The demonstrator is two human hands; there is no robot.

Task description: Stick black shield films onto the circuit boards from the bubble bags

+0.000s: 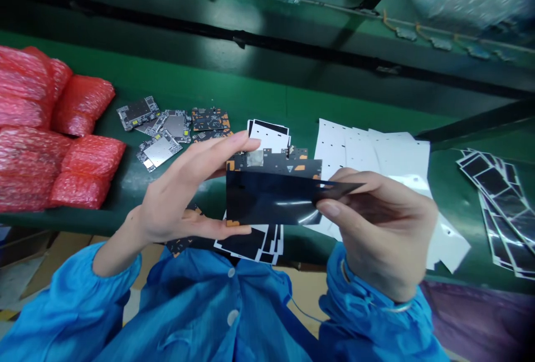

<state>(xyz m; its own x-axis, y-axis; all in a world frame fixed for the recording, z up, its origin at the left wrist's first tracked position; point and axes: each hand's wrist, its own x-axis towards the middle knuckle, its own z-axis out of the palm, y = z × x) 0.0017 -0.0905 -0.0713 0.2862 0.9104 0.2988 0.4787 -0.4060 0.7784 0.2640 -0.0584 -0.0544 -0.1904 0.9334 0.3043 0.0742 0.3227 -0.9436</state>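
The left hand, fingers and thumb spread wide, grips a dark circuit board between them by its far and near edges, while the right hand pinches the right end of a black film that covers much of the board, thumb and forefinger closed on it. Both wrists reach in from blue sleeves, hands turned toward each other above the green desk. A white triangle mark shows on the board, left of the right fingers
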